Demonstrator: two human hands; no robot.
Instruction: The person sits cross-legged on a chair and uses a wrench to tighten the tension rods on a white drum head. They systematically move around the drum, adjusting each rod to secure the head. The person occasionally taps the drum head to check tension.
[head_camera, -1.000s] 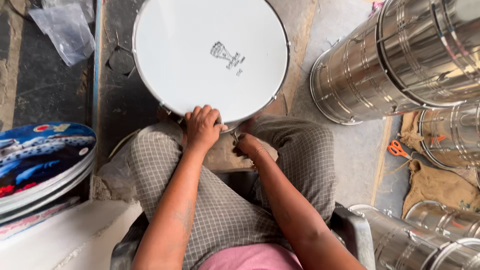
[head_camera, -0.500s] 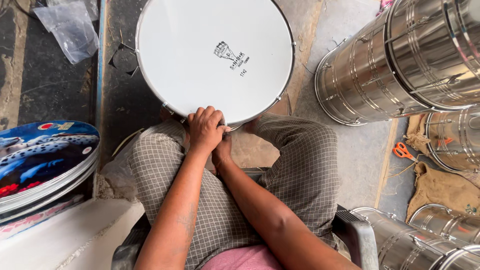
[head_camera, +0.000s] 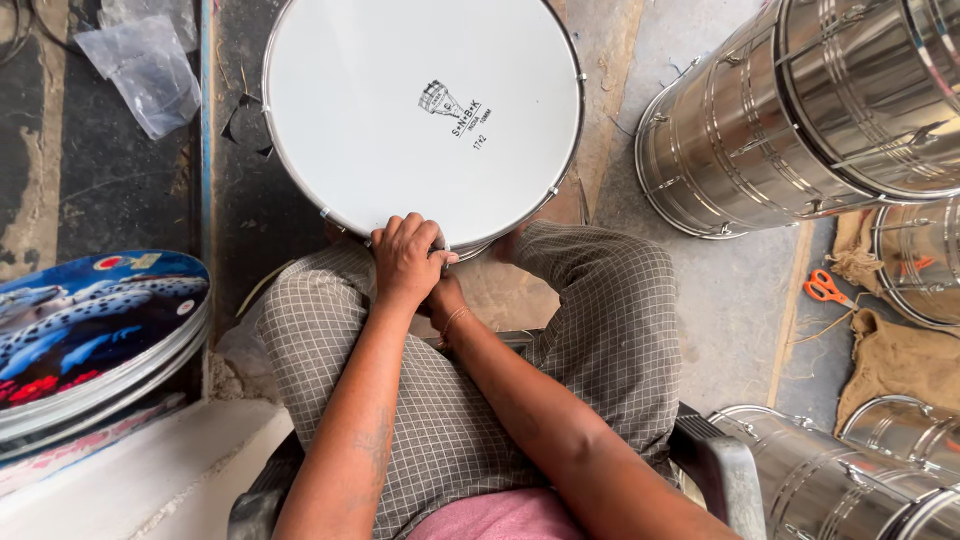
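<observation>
A large drum with a white head (head_camera: 400, 120) and a metal rim stands on the floor between my knees. My left hand (head_camera: 405, 262) curls over the near rim, fingers closed on it. My right hand (head_camera: 447, 300) is tucked under the left one, just below the rim, mostly hidden; what it holds cannot be seen. I sit on a chair in checked trousers.
Shiny steel drum shells (head_camera: 800, 110) lie at the right, more at the lower right (head_camera: 830, 480). Orange-handled scissors (head_camera: 826, 288) and burlap (head_camera: 900, 365) lie on the floor. A stack of printed drum heads (head_camera: 90, 330) sits at the left, a plastic bag (head_camera: 145, 65) beyond.
My right hand slid left from the open space near my right knee and tucked under the left hand at the rim. The left hand stayed on the rim.
</observation>
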